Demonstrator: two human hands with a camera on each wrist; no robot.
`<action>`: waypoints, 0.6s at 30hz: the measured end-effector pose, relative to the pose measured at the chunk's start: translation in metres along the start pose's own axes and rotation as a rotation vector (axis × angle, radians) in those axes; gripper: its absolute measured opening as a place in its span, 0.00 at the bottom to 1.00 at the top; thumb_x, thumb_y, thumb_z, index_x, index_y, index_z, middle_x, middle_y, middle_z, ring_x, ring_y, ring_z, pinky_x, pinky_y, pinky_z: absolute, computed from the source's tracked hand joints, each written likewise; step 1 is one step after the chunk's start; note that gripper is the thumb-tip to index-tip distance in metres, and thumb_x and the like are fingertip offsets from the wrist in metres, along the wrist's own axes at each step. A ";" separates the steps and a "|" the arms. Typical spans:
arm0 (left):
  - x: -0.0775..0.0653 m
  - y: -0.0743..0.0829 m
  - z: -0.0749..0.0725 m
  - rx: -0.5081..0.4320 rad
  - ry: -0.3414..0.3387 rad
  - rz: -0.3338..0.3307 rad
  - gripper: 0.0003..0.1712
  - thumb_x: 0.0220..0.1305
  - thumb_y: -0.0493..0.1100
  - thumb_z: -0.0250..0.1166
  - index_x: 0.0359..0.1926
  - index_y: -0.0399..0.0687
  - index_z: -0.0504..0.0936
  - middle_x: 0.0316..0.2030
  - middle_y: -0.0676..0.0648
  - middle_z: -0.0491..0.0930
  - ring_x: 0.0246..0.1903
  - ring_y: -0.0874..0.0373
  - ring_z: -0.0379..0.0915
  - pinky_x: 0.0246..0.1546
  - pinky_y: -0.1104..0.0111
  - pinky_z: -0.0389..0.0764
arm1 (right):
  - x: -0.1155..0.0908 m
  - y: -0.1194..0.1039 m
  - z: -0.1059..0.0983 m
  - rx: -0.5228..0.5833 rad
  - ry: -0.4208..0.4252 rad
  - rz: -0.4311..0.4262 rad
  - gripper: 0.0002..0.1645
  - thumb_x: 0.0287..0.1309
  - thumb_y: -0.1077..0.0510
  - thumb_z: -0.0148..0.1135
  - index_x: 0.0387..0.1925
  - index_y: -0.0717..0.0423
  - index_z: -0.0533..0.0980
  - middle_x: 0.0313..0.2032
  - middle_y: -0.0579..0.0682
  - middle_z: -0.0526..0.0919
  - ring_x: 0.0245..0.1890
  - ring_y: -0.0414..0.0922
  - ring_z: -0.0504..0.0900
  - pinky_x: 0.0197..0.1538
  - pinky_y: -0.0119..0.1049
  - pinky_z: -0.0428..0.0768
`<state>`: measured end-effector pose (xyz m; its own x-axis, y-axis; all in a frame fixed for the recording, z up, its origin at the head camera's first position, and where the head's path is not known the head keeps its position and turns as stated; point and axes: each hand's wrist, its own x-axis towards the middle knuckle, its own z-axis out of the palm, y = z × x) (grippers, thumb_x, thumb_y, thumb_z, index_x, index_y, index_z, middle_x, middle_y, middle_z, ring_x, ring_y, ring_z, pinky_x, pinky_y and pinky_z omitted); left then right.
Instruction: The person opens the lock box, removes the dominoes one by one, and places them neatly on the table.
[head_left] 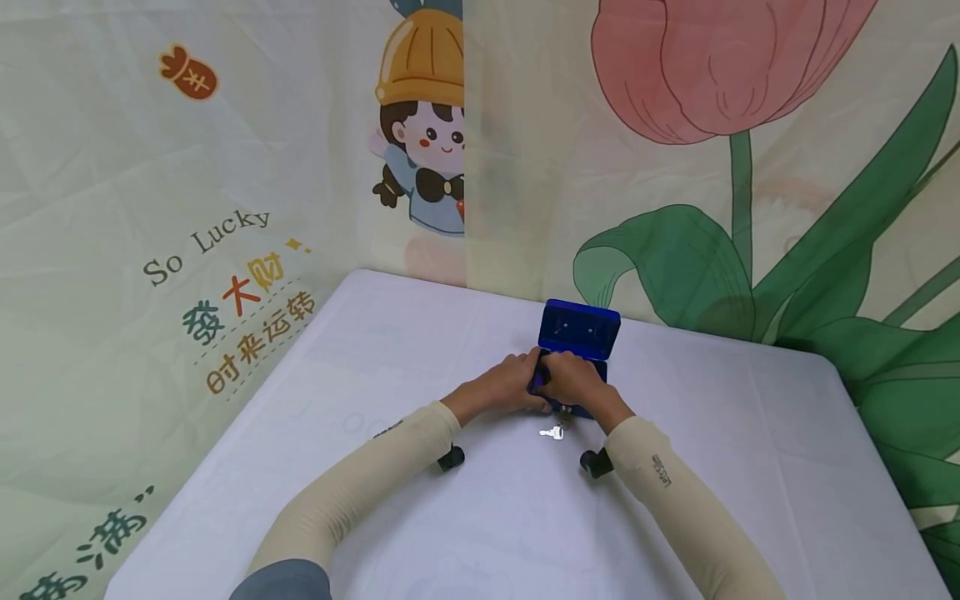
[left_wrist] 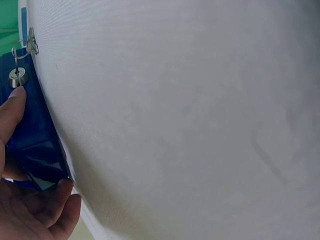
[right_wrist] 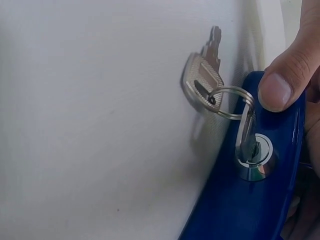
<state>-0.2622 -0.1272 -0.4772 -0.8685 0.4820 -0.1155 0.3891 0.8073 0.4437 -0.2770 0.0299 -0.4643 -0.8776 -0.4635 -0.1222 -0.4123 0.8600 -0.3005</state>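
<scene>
A small blue cash box (head_left: 579, 329) stands on the table, its lid raised and leaning back. My left hand (head_left: 506, 385) grips the left end of the box. In the left wrist view its thumb (left_wrist: 14, 112) lies on the front wall near the round lock (left_wrist: 18, 77), with other fingers (left_wrist: 65, 210) at the end corner. My right hand (head_left: 576, 382) reaches down over the box opening; its fingertips are hidden inside, and I cannot tell what they hold. One key (right_wrist: 246, 135) sits in the lock, and a second key (right_wrist: 206, 82) hangs from the same ring (right_wrist: 232, 102).
The white table (head_left: 420, 333) runs back to a printed cloth wall (head_left: 517, 192) close behind the box. A dark camera mount shows under each wrist, one on the left (head_left: 452, 457) and one on the right (head_left: 596, 462).
</scene>
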 end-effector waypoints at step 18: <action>0.000 0.000 -0.001 0.012 -0.014 -0.009 0.62 0.57 0.60 0.74 0.78 0.39 0.47 0.68 0.36 0.69 0.67 0.43 0.67 0.67 0.55 0.70 | 0.003 -0.001 0.001 0.065 -0.044 0.035 0.25 0.59 0.53 0.72 0.56 0.57 0.80 0.51 0.56 0.86 0.50 0.54 0.84 0.60 0.55 0.78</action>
<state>-0.2628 -0.1271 -0.4762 -0.8676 0.4795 -0.1318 0.3852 0.8157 0.4317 -0.2794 0.0275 -0.4652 -0.8792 -0.4433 -0.1743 -0.3635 0.8609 -0.3559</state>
